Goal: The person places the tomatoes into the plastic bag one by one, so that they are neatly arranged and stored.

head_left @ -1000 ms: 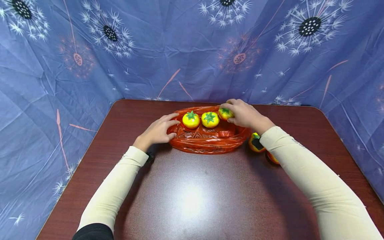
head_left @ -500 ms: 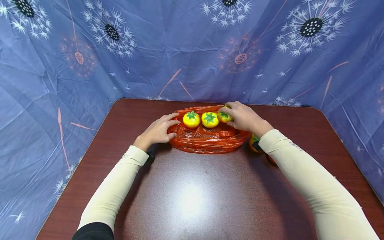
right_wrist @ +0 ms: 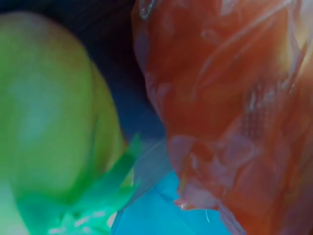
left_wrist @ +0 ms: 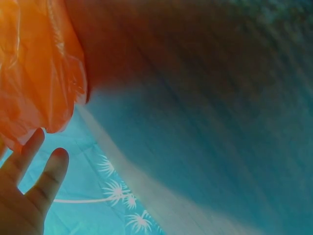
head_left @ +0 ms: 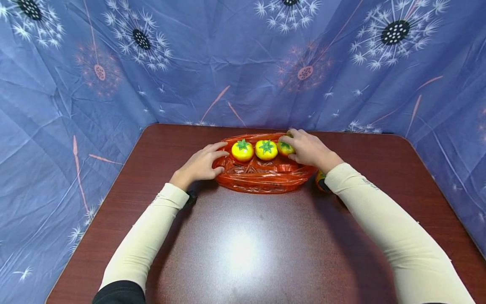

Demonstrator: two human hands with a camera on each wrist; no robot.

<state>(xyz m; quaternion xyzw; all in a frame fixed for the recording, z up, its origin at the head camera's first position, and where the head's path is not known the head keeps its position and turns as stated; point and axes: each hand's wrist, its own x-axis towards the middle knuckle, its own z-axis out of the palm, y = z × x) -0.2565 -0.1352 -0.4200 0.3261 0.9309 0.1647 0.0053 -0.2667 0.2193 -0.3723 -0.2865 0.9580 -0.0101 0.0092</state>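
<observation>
An orange-red plastic bag lies spread wide at the table's far side. Two yellow tomatoes with green star-shaped tops, a left tomato and a middle tomato, sit in it side by side. At the bag's right end, my right hand grips a third tomato beside them, its right part hidden by the fingers. My left hand rests at the bag's left edge with spread fingers; in the left wrist view, straight fingers reach the plastic.
Right of the bag, another tomato is partly covered by the right sleeve. The right wrist view shows a tomato very close up. A blue patterned cloth hangs behind the brown table.
My right hand has come down slightly with its tomato, which now sits level with the other two. The right forearm has shifted left, covering more of the tomatoes outside. The left hand stays put.
</observation>
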